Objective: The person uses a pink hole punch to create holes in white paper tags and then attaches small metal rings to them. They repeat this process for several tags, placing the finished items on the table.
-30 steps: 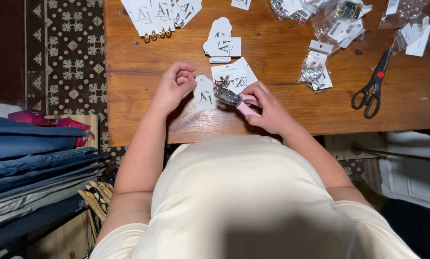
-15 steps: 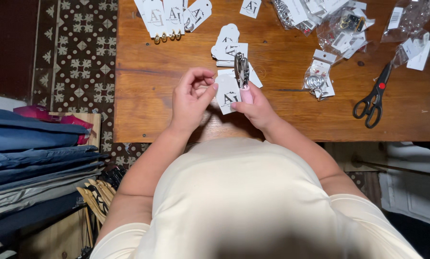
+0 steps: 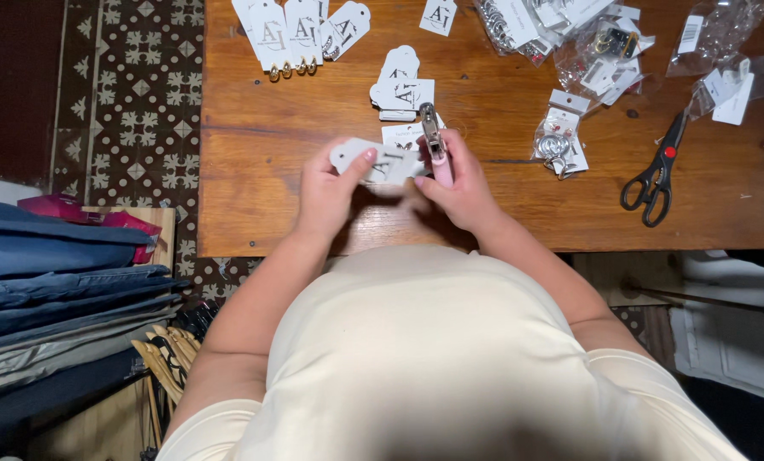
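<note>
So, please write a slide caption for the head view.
Left hand holds a white card tag; right hand holds pliers.

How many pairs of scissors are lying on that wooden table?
1. The black-handled scissors lie near the table's right edge, beside the clear plastic packets and apart from both hands. More could be hidden under the packets or beyond the picture's edge.

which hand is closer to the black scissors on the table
Right. The right hand, holding a small pink-handled tool, is nearer the scissors, though apart from them. The left hand holds a white card farther away.
</note>
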